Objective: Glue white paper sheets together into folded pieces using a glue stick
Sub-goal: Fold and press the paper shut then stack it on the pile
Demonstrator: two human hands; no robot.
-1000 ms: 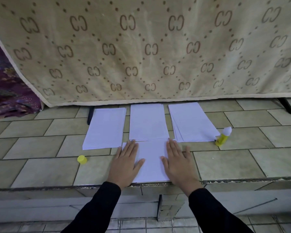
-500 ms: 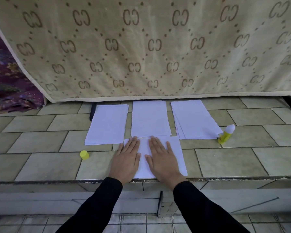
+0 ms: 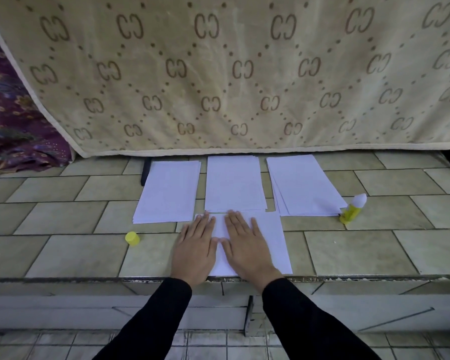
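A white paper sheet (image 3: 269, 242) lies near the front edge of the tiled ledge. My left hand (image 3: 195, 252) and my right hand (image 3: 246, 249) press flat on its left half, side by side, fingers straight. Behind it lie three white paper piles: a left pile (image 3: 168, 194), a middle pile (image 3: 234, 183) and a right pile (image 3: 303, 185) with fanned edges. An uncapped yellow glue stick (image 3: 353, 207) lies just right of the right pile. Its yellow cap (image 3: 132, 238) sits on the tiles left of my left hand.
A beige patterned cloth (image 3: 231, 74) hangs across the back, its hem just above the piles. Purple fabric (image 3: 13, 126) bunches at the far left. The tiled ledge (image 3: 348, 250) drops off at its front edge under my wrists.
My right hand has slid left across the sheet, from its right part to beside my left hand. The left hand has stayed nearly still.
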